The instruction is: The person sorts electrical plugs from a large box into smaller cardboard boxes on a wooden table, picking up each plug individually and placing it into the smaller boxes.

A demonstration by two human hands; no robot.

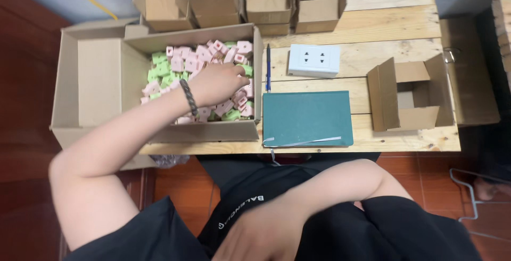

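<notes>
My left hand [215,82], with a dark bracelet on the wrist, reaches into a large open cardboard box [101,74] on the wooden table [383,26]. Its fingers dip into a heap of small pink and green pieces [197,61] in the right half of the box. Whether they grip a piece is hidden. My right hand [255,234] is low over my lap against my black shirt, blurred. I see nothing in it, and its fingers are unclear.
Right of the box lie a blue pen [268,66], a white double socket plate [314,60] and a green notebook [307,118]. A small open carton [410,96] stands at the right. Several empty small cartons [266,2] line the back edge.
</notes>
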